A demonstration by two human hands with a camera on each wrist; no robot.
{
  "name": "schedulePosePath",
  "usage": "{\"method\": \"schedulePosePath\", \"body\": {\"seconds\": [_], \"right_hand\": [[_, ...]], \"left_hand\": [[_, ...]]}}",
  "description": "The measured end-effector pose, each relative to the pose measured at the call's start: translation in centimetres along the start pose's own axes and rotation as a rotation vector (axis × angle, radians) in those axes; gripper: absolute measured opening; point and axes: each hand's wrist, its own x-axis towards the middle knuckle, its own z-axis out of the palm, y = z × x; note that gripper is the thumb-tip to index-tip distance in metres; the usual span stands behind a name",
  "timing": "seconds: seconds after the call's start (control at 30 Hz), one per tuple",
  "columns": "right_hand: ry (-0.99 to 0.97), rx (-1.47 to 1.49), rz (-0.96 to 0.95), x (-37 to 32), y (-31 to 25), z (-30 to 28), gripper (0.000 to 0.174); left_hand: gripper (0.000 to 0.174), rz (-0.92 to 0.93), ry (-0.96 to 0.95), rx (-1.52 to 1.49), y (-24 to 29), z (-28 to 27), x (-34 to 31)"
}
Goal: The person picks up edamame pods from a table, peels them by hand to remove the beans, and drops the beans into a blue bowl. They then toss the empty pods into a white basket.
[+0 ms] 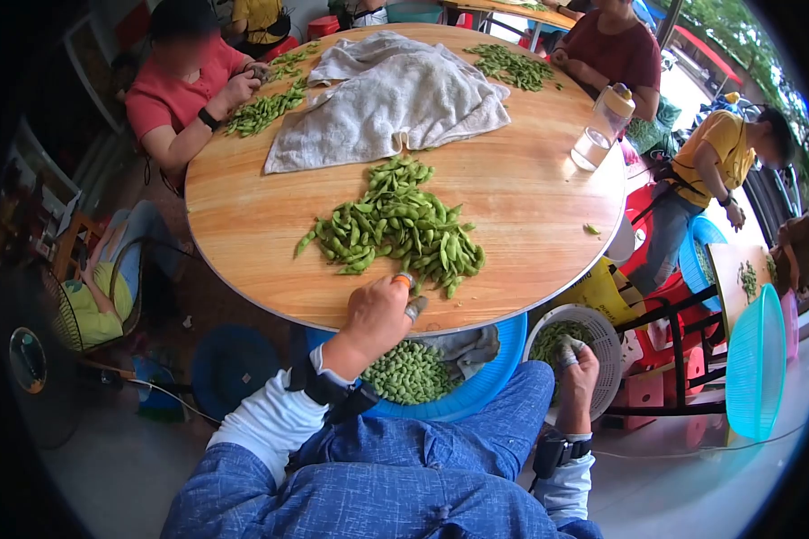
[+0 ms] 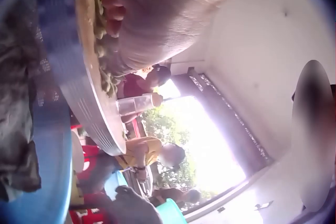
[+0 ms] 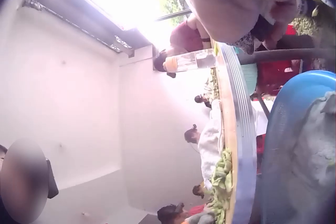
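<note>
My left hand lies at the table's near edge, against the front of a pile of green edamame pods. An orange band circles one finger, and the thumb wears a grey covering; a gap shows between the two. To the right, my right hand hangs over a white basket with green pods or husks inside, its thumb also covered. Whether anything is in its fingers I cannot tell. Below the table edge, a blue tub contains shelled light-green beans and a grey cloth.
A crumpled white towel covers the table's middle. Smaller pod piles lie by a person in red and a person in maroon. A water bottle stands at the right rim. A turquoise basket leans at far right.
</note>
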Motion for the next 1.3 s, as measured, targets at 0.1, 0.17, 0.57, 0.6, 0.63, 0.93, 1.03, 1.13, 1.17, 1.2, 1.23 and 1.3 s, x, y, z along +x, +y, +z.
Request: {"method": "schedulePosePath", "body": {"seconds": [0.1,0.17,0.57,0.6,0.63,0.93,1.03,1.13,1.17,1.2,1.23,1.3], "right_hand": [[-0.148,0.02,-0.008,-1.1,-1.0,2.8,0.015],[-0.27,0.033,-0.025,-2.2,-2.2,5.3,0.018],[-0.787,0.236,0.238,-4.3,-5.0,10.9,0.016],[-0.755,0.218,0.25,-4.7,-5.3,11.0,0.018],[-0.722,0.201,0.261,-4.9,-5.6,11.0,0.02],[-0.783,0.253,0.306,-4.8,-5.3,10.4,0.014],[-0.82,0.252,0.268,-4.7,-4.9,10.4,0.015],[-0.828,0.238,0.242,-4.7,-5.2,10.3,0.017],[-0.841,0.248,0.235,-4.7,-5.1,10.3,0.018],[-0.854,0.257,0.224,-4.7,-4.9,10.2,0.018],[-0.867,0.267,0.208,-4.6,-4.9,10.1,0.019],[-0.886,0.299,0.191,-4.4,-5.0,10.1,0.019]], "left_hand": [[0.022,0.003,-0.067,0.137,-0.2,0.1,1.0],[0.019,-0.05,-0.113,-0.07,-0.3,-0.3,0.8],[0.017,-0.468,-0.689,-1.434,2.0,-3.5,-2.6],[0.017,-0.456,-0.706,-1.438,2.1,-3.3,-2.7],[0.017,-0.45,-0.715,-1.435,2.2,-3.3,-2.7],[0.017,-0.341,-0.706,-1.408,3.7,-4.8,-2.3],[0.015,-0.356,-0.745,-1.436,3.2,-4.5,-2.6],[0.015,-0.407,-0.846,-1.535,1.9,-3.3,-3.1],[0.014,-0.401,-0.866,-1.565,1.9,-3.3,-3.1],[0.014,-0.392,-0.886,-1.593,1.9,-3.2,-3.0],[0.013,-0.418,-0.902,-1.619,1.9,-3.0,-3.0],[0.013,-0.467,-0.926,-1.665,1.7,-2.7,-3.2]]}}
